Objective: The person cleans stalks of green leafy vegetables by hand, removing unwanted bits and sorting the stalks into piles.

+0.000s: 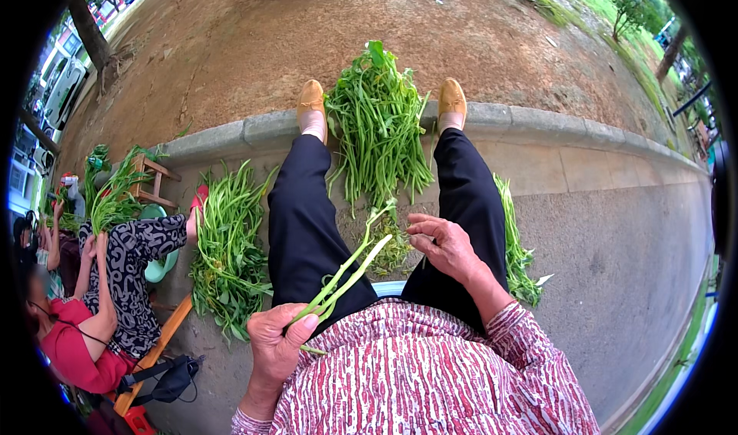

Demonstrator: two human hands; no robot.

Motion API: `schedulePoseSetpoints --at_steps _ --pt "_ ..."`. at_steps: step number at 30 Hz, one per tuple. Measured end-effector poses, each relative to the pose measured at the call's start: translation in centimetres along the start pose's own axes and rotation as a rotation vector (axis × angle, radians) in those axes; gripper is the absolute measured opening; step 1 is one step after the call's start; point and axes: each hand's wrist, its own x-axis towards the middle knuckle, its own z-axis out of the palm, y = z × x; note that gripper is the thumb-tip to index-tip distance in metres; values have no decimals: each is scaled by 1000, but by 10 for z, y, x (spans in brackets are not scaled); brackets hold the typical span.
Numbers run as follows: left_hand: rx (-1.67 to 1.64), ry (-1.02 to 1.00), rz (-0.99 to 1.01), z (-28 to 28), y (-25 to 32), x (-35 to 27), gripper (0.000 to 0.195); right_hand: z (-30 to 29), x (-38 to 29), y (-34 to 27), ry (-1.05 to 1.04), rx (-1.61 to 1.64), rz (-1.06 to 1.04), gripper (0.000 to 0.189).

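Note:
My left hand [279, 338] grips a few long green vegetable stems [343, 279] between thumb and fingers, their pale ends slanting up to the right. Over my right thigh, my right hand [443, 246] holds nothing visible, its fingers a little apart and near the stem tips. A big heap of long-stemmed leafy greens [377, 129] lies between my feet, across the kerb. Yellowish leaf scraps [390, 245] are strewn on the ground between my knees. Another pile of greens [230, 250] lies left of my left leg, and a smaller bunch [517, 245] shows beyond my right leg.
At the left, a person in a red top [86, 343] sits on a wooden bench [158, 343], holding greens [118, 198]. Near them are a small wooden stool [154, 178], a light green basin [160, 265] and a black bag [176, 380]. A stone kerb [536, 124] borders bare soil [230, 49].

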Motion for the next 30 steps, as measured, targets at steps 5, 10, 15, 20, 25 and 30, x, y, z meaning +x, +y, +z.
schedulePoseSetpoints --at_steps 5,10,15,20,25,30 --pt "1 -59 -20 -2 5 0 15 0 -7 -23 -78 183 131 27" --pt "17 -88 11 -1 8 2 15 9 -9 -51 -45 362 -179 30" --pt "27 -117 -2 1 10 3 14 17 -6 -54 -85 448 -230 20" --pt "26 -111 23 2 6 2 15 22 -5 -53 -70 480 -197 14" --pt "20 -137 35 2 4 3 15 30 -5 -49 -40 458 -178 13" --pt "6 -116 26 6 6 3 16 31 -4 -52 -9 399 -184 12"
